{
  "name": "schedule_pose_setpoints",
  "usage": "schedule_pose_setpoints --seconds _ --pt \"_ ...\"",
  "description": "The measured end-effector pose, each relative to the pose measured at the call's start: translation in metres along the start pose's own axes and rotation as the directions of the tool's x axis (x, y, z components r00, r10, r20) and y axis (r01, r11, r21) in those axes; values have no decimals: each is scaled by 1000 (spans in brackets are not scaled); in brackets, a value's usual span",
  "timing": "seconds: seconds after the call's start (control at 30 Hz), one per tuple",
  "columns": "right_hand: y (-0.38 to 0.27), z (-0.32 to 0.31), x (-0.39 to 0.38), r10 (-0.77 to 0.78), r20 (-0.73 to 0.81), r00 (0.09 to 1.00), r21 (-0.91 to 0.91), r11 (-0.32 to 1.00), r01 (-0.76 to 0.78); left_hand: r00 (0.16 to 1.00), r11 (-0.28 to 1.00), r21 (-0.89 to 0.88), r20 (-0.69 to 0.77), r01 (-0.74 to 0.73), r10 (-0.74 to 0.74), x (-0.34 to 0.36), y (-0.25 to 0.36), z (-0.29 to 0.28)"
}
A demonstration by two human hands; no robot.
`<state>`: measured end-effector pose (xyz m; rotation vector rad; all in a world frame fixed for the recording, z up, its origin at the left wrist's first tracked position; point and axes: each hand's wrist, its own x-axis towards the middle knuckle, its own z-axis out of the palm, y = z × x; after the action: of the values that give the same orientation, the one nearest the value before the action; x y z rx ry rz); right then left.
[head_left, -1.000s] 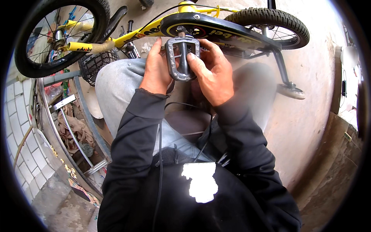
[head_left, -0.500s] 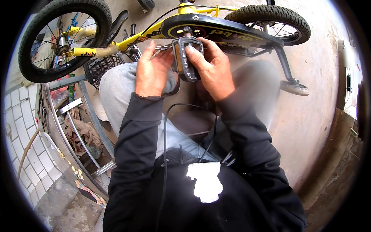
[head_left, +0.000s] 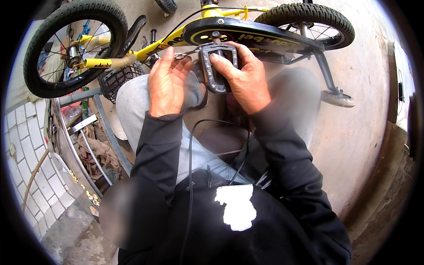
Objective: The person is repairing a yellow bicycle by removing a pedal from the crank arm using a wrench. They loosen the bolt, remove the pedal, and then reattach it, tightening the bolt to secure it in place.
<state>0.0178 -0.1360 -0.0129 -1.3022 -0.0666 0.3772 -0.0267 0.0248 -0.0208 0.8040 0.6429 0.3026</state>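
At 12 o'clock, a black plastic bicycle pedal with a ridged rectangular frame (head_left: 208, 77) stands on end, just below the long black chain guard with yellow trim (head_left: 265, 37). The right hand (head_left: 243, 76) reaches it from the 1 o'clock side and grips it, thumb laid across the frame's opening and fingers curled behind its far edge. The left hand (head_left: 166, 86), toward 11 o'clock, is partly spread, palm turned to the pedal, thumb raised and fingers loosely bent. A slim silvery metal tool (head_left: 182, 55) lies between that thumb and the pedal's upper end; whether the left hand touches it, I cannot tell.

Behind both hands, a yellow metal bicycle frame (head_left: 152, 47) lies across the pale concrete floor (head_left: 349, 137). Its black-tyred spoked front wheel (head_left: 74, 62) is at 10 o'clock, and its knobbly black-tyred rear wheel (head_left: 304, 30) between 1 and 2. A black mesh basket (head_left: 121, 79) sits at 10 o'clock, near the front wheel. Between 2 and 3 o'clock, a pale round small wheel (head_left: 338, 98) ends a black metal arm. A crumpled brown cloth (head_left: 99, 154) lies between 8 and 9 o'clock, and a thin black cord (head_left: 191, 163) loops down from the centre toward 6.
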Motion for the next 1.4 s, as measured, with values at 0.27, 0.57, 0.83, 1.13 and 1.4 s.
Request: schedule_pose_setpoints --seconds 0.27,0.57,0.83,1.13,1.4 --pt "2 0 -1 -92 -41 995 -124 989 87 999 995 91 -27 -32 35 -12 7 5" --pt "5 -2 2 -112 -27 993 -163 981 106 998 999 12 49 34 -35 1 3 -3" --pt "7 0 2 -43 11 999 -83 996 44 999 999 -27 37 19 -18 -1 1 -1" --pt "0 -5 3 -194 -160 968 -323 937 134 998 1000 20 58 18 -19 2 3 -5" --pt "-24 -33 40 -612 185 769 -943 108 313 998 1000 18 60 18 -19 3 2 -4"
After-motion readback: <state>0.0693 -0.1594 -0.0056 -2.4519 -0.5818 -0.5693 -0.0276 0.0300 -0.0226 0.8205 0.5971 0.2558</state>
